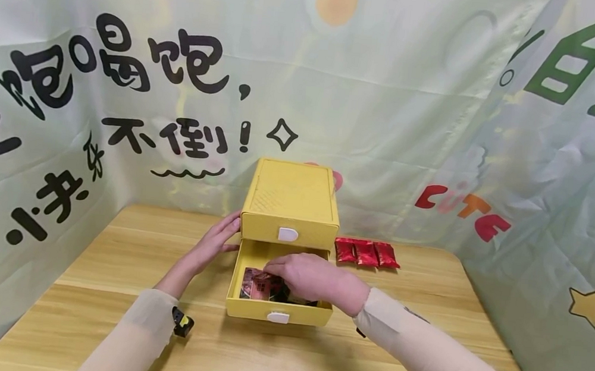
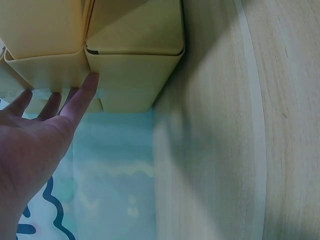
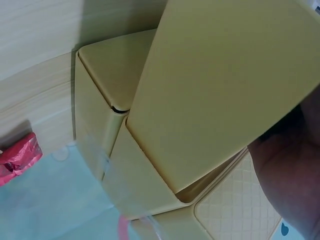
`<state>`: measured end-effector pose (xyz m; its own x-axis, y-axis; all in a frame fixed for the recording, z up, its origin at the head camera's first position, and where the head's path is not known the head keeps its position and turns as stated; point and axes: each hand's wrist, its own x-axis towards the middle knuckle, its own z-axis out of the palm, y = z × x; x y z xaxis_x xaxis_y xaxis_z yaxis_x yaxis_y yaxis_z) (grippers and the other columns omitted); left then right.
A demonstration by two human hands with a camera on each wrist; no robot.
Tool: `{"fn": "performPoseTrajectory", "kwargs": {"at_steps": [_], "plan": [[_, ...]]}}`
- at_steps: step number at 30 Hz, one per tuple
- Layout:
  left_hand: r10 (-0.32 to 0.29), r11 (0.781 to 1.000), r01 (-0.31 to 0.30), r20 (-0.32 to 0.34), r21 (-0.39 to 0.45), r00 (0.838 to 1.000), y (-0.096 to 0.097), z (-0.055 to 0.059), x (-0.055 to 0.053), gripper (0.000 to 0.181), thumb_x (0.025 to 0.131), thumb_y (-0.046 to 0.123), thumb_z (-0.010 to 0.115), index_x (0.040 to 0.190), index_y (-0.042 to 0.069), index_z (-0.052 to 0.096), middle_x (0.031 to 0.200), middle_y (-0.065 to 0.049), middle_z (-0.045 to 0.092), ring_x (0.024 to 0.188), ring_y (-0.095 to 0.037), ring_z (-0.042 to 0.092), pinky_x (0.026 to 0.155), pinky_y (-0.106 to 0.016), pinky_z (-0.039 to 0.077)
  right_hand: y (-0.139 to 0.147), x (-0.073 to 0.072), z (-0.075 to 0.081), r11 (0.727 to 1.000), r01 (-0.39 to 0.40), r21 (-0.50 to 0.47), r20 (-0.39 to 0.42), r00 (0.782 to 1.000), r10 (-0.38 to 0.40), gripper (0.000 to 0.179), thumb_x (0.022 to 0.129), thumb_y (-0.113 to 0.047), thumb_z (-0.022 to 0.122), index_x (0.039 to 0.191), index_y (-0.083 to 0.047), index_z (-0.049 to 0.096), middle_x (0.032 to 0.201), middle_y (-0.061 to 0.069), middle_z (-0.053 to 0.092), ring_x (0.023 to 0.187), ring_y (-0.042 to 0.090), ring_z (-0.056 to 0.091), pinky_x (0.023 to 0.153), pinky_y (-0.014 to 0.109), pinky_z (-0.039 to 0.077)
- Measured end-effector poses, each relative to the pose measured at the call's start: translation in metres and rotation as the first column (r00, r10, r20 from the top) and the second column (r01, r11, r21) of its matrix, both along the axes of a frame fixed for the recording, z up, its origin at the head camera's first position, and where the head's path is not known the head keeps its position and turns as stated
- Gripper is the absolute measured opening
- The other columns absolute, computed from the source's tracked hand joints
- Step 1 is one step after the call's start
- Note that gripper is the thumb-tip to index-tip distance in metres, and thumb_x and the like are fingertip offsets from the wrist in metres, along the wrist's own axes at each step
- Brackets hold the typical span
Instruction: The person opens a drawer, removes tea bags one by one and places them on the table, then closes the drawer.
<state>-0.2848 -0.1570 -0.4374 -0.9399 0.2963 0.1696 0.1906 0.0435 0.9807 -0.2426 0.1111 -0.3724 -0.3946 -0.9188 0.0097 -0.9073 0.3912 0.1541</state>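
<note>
The cabinet (image 1: 297, 188) is standing on the counter (image 1: 238, 353), its drawer (image 1: 245, 308) projecting from the front beneath a closed upper drawer (image 1: 261, 227). The printed card (image 1: 261, 288) is lying inside the drawer, in front of the cabinet and toward its left side. Darker contents are showing to the card's right, too covered to identify. Three red packets (image 1: 366, 253) are lying in a row to the right of the cabinet.

The left hand (image 1: 214, 240) is resting against the cabinet's left side, its fingers extending without curling around anything. The right hand (image 1: 310, 275) is hanging over the drawer, fingers bending down to the contents; whether they are gripping anything, I cannot tell.

As to method, sound practice is requiring the left hand to be steadying the cabinet, since an extended drawer is probably tending to tip under load. The right fingers are best taking one item at a time by its edge, lifting straight up before clearing the walls, and not leaning on the front.

The drawer is pointing from the cabinet toward the person, its long axis apparently running front to back. The card is lying printed face up; the right hand is obscuring its long axis.
</note>
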Motion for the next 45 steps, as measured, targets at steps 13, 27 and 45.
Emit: {"fn": "performPoseTrajectory", "kwargs": {"at_steps": [13,27,45], "plan": [[-0.004,1.0,0.004,0.005,-0.001,1.0,0.0,0.001,0.001,0.063,0.114,0.035,0.035,0.165,0.003,0.019,0.169,-0.024,0.021,0.151,-0.047,0.028,0.112,-0.064,0.042,0.009,0.003,0.001,0.994,0.028,-0.109,-0.001,1.0,-0.028,0.053,0.09,0.009,0.067,0.14,-0.01,0.066,0.137,0.004,0.068,0.123,0.018,0.066,0.096,0.031,0.059],[0.001,1.0,-0.001,0.009,-0.005,1.0,0.002,0.002,0.002,0.062,0.114,0.035,0.034,0.165,0.003,0.019,0.169,-0.024,0.022,0.151,-0.046,0.029,0.112,-0.064,0.043,0.026,0.006,-0.005,0.97,-0.032,-0.242,-0.092,0.996,0.01,0.054,0.092,0.008,0.064,0.144,-0.007,0.062,0.144,0.007,0.063,0.128,0.021,0.063,0.087,0.032,0.062],[-0.01,1.0,0.01,0.004,0.01,1.0,0.0,0.0,0.001,0.061,0.114,0.034,0.034,0.166,0.004,0.02,0.169,-0.023,0.022,0.151,-0.046,0.029,0.112,-0.064,0.043,0.046,0.016,-0.01,0.948,-0.053,-0.313,-0.143,0.99,0.008,0.066,0.083,0.013,0.067,0.147,-0.002,0.057,0.151,0.011,0.058,0.137,0.026,0.056,0.1,0.038,0.058]]}}
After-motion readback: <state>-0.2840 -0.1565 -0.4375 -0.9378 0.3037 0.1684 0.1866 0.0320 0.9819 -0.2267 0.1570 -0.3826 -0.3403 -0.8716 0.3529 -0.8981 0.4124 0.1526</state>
